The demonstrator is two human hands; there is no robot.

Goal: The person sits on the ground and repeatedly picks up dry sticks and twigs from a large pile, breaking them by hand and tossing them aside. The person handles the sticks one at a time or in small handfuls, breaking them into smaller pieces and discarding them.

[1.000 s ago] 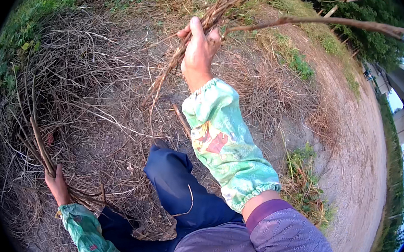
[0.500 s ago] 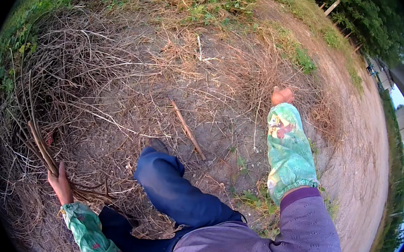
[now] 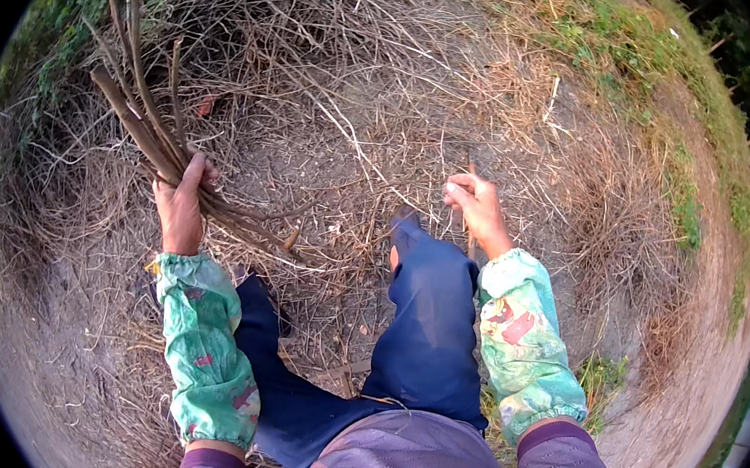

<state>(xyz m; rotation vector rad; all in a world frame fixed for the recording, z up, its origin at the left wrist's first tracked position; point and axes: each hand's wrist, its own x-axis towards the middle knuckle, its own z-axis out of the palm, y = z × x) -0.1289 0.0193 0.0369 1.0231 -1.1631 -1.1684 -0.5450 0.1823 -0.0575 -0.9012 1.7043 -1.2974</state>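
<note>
My left hand (image 3: 181,205) is closed around a bundle of dry brown sticks (image 3: 137,108) that fans up and to the left from my fist. My right hand (image 3: 478,210) reaches down to the ground just past my right knee, its fingers pinched on a thin dry stick (image 3: 471,173) among the straw. Both forearms wear green patterned sleeve covers. My legs in dark blue trousers (image 3: 425,322) stretch forward between the hands.
Dry twigs and straw (image 3: 346,76) cover the ground ahead. Green grass (image 3: 650,53) edges the far side and the left. A bare dirt strip (image 3: 684,422) runs along the right.
The view has swung left. My left hand has lifted its stick bundle higher. My right hand, which threw off its sticks, has come down to the ground by my knee.
</note>
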